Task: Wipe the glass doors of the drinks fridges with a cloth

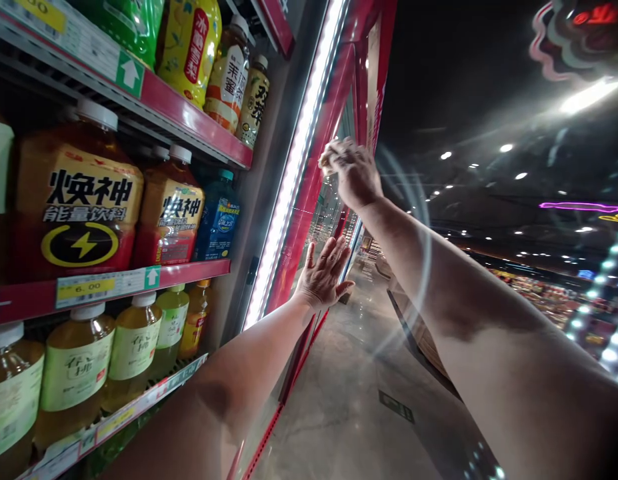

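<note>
My left hand (323, 275) lies against the red-framed glass door (333, 93) of a drinks cooler, its fingers spread and nothing in it. Higher up, my right hand (359, 177) has its fingers closed round a pale crumpled cloth (329, 160) at the door. Motion blurs this hand a little, and most of the cloth is hidden under the fingers. The door stands swung outward, with a bright light strip (301, 153) beside it along the cooler's edge.
Cooler shelves (189, 123) at the left carry several drink bottles, among them a large energy drink bottle (83, 200). A grey floor (333, 400) runs below the door. Wooden display stands (421, 327) and lit store areas lie to the right.
</note>
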`<action>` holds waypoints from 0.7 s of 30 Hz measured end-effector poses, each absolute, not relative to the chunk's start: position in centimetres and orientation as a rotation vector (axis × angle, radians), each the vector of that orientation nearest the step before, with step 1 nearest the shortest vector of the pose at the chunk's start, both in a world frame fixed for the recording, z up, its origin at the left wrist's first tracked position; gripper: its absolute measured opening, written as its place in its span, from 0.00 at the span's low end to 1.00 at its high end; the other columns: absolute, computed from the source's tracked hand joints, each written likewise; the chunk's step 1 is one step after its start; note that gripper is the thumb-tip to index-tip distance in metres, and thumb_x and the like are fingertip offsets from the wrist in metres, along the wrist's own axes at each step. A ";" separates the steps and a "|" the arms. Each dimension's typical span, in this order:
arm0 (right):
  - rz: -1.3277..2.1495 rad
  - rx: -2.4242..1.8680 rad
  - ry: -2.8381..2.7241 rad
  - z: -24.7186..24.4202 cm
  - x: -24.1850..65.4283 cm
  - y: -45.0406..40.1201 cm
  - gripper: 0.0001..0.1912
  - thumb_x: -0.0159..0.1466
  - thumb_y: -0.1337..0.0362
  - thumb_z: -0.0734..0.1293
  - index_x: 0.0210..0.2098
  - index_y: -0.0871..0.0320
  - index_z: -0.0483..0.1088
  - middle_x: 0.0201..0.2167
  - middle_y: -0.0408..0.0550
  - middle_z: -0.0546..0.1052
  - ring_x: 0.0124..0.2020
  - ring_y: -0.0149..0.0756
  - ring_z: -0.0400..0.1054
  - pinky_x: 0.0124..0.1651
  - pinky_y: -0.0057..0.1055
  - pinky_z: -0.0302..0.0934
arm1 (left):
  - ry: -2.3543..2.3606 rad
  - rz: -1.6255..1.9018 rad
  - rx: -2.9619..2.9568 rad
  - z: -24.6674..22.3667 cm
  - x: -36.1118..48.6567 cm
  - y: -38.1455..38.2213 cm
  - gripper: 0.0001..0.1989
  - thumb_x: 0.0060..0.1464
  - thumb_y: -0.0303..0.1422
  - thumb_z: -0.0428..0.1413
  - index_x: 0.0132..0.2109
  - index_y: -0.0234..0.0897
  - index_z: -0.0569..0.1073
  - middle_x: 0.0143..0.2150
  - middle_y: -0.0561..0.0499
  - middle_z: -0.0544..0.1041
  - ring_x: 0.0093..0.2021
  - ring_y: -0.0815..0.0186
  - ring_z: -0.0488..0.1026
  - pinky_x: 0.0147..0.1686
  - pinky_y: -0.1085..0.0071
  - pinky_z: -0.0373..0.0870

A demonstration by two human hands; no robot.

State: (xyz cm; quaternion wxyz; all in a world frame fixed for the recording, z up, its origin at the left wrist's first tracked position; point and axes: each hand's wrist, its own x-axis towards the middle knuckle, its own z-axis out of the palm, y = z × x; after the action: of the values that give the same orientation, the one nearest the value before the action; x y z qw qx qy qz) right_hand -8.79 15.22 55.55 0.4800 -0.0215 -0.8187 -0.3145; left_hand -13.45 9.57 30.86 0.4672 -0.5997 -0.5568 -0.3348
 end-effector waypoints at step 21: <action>-0.846 -0.078 -2.093 51.8 2.9 16.6 0.24 0.75 0.61 0.54 0.65 0.46 0.71 0.70 0.42 0.68 0.73 0.43 0.57 0.75 0.52 0.52 | -1.262 -0.957 -1.478 30.6 -13.8 10.0 0.35 0.69 0.48 0.48 0.77 0.43 0.53 0.79 0.43 0.50 0.79 0.51 0.44 0.75 0.38 0.33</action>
State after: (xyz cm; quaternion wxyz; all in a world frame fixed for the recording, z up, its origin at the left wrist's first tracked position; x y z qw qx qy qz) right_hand 2.91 16.59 51.79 0.4270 -0.0313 -0.8379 -0.3386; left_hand -13.77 10.00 30.60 0.4687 -0.6027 -0.5147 -0.3901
